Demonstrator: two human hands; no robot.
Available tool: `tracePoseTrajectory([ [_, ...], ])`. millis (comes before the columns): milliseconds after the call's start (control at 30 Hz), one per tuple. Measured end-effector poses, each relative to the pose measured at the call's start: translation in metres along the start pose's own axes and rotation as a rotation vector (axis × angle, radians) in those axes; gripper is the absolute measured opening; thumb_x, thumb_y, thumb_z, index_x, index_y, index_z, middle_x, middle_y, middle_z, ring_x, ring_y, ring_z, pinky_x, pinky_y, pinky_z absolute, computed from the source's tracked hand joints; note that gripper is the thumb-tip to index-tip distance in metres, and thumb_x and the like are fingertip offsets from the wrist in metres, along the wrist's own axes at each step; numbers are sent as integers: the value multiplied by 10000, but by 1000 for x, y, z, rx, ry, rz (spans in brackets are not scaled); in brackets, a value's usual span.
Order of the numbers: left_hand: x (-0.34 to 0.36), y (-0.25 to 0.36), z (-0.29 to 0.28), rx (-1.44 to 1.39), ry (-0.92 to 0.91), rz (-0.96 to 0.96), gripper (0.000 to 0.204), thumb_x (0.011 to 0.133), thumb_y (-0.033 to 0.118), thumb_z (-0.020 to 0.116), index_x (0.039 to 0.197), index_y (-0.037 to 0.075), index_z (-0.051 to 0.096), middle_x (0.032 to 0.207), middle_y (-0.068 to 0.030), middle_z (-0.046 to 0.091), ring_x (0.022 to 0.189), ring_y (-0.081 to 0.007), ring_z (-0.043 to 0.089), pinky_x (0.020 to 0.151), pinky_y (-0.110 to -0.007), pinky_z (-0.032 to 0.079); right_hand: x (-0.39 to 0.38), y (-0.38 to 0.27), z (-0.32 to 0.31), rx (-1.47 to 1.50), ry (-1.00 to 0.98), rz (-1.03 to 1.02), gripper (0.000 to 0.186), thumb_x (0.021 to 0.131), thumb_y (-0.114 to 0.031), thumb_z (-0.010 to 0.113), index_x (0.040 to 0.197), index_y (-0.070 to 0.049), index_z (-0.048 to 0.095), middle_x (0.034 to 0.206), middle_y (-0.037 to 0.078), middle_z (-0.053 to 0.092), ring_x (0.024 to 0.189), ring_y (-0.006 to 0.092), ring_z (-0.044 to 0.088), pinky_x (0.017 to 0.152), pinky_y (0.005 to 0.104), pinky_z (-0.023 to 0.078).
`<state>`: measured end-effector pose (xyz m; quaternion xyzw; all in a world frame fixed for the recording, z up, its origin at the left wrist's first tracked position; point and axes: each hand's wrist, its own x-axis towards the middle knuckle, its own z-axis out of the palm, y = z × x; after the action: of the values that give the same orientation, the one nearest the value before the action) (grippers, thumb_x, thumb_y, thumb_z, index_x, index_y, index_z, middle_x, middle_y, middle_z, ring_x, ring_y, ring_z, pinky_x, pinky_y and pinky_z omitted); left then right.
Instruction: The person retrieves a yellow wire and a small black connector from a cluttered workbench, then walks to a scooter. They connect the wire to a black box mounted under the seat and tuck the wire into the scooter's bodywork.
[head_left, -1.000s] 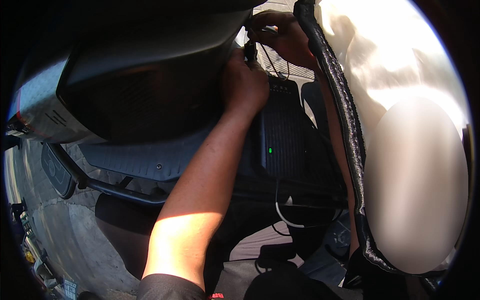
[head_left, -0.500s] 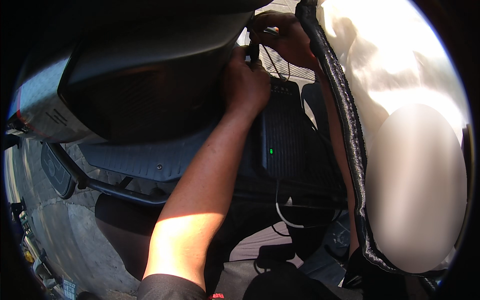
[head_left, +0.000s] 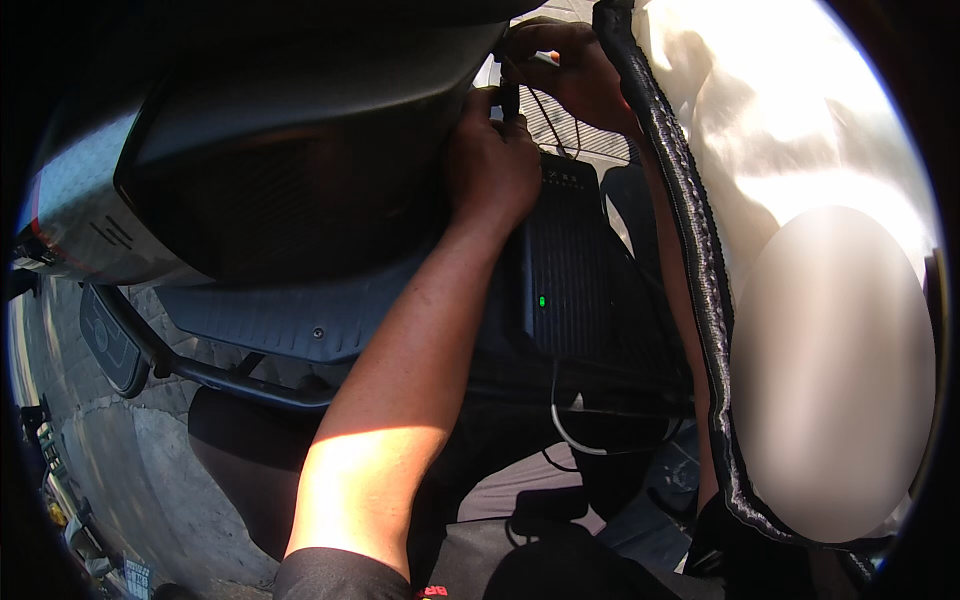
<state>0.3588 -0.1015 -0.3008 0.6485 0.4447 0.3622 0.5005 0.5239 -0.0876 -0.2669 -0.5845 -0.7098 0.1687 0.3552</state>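
My left hand (head_left: 490, 170) reaches up beside the dark plastic body of a scooter (head_left: 300, 170), its fingers closed round a small black connector (head_left: 511, 100). Opposite it, my right hand (head_left: 575, 78) is closed, with thumb and fingers pinched at the upper end of the same spot. What sits between those fingertips is hidden. A thin dark wire (head_left: 545, 112) loops down from there. Below the hands lies a ribbed black charger box (head_left: 570, 260) with a small lit green light. From its near end runs a pale cable (head_left: 560, 425).
A grey footboard (head_left: 270, 320) and a foot pedal (head_left: 112, 340) are at left, above paving. At right, a black zipped edge (head_left: 690, 220) borders bright white fabric (head_left: 780, 110) and partly covers my right forearm. My dark-clothed legs (head_left: 520, 490) are below.
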Motion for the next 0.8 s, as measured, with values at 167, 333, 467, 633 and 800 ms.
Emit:
tracePoseTrajectory([
  [167, 1, -2, 1, 35, 18, 50, 247, 897, 120, 593, 1129, 38, 575, 963, -193, 680, 912, -335, 677, 784, -421, 515, -2, -6, -5, 12, -76, -39, 254, 876, -71, 683, 1116, 6, 655, 1073, 134, 669, 1021, 225, 649, 914, 338, 523],
  [333, 2, -3, 0, 75, 13, 48, 257, 892, 116, 599, 1131, 26, 569, 1018, -212, 668, 963, -357, 664, 814, -426, 514, -1, -7, 2, -69, -24, -67, 244, 870, -67, 686, 1100, 11, 656, 1071, 128, 661, 1018, 225, 648, 910, 335, 525],
  [467, 1, -1, 0, 28, 4, 18, 253, 889, 99, 603, 1129, 26, 571, 1021, -214, 668, 965, -361, 663, 821, -425, 512, 0, -4, -1, -14, -57, -112, 244, 864, -60, 688, 1094, 15, 656, 1068, 123, 656, 1021, 222, 644, 904, 336, 526],
  [633, 1, 0, -1, -14, -1, 30, 250, 889, 81, 603, 1131, 26, 569, 998, -206, 675, 941, -346, 673, 817, -414, 512, -1, -11, -2, -99, -60, -27, 237, 858, -55, 692, 1080, 20, 658, 1064, 119, 657, 1016, 219, 642, 904, 339, 523],
  [800, 2, -5, 2, -49, 3, 23, 241, 892, 74, 598, 1125, 20, 569, 982, -202, 678, 928, -334, 678, 808, -405, 511, -1, -17, -2, -98, -62, -48, 223, 861, -55, 686, 1070, 19, 659, 1058, 115, 657, 1009, 213, 638, 905, 340, 517],
])
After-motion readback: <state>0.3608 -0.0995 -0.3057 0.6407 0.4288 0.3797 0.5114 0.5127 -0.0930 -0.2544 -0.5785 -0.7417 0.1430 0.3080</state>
